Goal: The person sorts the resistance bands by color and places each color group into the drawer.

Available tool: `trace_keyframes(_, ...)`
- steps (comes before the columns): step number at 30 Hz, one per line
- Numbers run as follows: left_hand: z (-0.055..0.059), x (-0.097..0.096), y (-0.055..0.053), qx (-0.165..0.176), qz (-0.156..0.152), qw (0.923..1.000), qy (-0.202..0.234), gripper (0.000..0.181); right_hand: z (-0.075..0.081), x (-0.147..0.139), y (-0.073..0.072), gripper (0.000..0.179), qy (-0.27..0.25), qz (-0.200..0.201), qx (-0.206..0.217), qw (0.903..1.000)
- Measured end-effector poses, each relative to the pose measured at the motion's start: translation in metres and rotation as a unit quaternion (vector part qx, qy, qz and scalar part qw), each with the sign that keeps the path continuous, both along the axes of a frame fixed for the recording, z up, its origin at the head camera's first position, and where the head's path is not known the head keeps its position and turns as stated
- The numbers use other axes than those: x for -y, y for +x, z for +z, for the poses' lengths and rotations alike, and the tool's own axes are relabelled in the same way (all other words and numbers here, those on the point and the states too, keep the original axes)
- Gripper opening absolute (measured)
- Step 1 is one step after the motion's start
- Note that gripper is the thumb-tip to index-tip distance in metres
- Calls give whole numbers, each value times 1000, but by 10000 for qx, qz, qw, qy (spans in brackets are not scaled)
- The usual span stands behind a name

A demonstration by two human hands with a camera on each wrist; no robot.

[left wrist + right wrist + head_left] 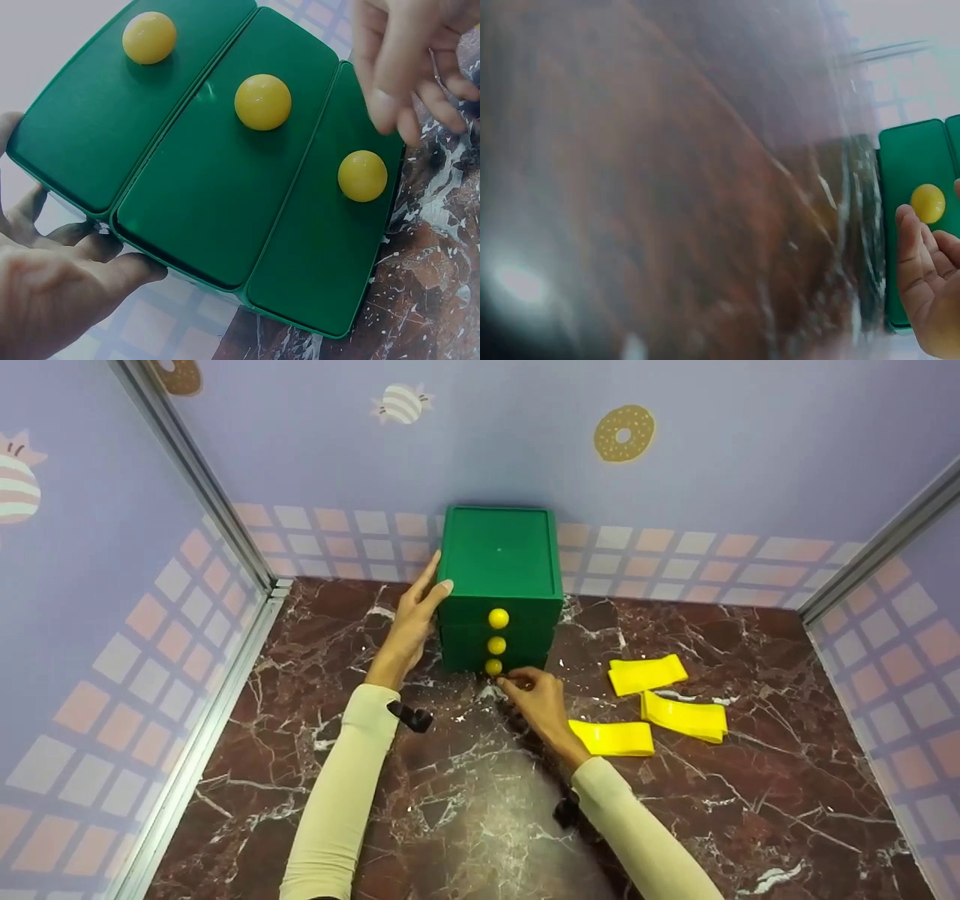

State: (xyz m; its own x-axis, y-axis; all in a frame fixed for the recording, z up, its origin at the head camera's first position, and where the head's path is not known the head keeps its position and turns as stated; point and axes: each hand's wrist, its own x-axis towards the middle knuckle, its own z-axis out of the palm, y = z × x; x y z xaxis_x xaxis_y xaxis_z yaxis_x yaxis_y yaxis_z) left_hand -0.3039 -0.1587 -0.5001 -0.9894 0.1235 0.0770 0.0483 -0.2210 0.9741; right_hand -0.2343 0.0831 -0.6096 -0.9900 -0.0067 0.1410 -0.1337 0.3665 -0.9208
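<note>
A green box of three stacked drawers [500, 555] stands by the back wall, each front bearing a round yellow knob. Along its left side rests my left hand [411, 622], the thumb at the top front edge; in the left wrist view its fingers [139, 271] touch the side. My right hand [538, 701] is by the lowest knob [362, 176]. The left wrist view shows the right hand blurred, its fingers loosely bent and apart from that knob. All three drawers look closed.
Several folded yellow strips, among them one strip [649, 673] farther back and another [684, 718] nearer, lie right of the box. The brown marble-patterned surface [465, 825] is enclosed by patterned walls [510, 442] with metal corner strips.
</note>
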Motion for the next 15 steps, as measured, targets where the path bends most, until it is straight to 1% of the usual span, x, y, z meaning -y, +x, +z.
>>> trace_keyframes(5, 1, 1, 0, 15, -52, 10000, -2, 72, -3, 8, -1, 23, -65, 42, 207, 9998)
trace_keyframes(9, 1, 1, 0, 40, -77, 10000, 48, 72, -4, 16, -2, 21, -224, -37, 153, 9996)
trace_keyframes(15, 1, 0, 1, 59, -80, 9999, 16, 71, -10, 27, -4, 19, -654, -480, 121, 9966)
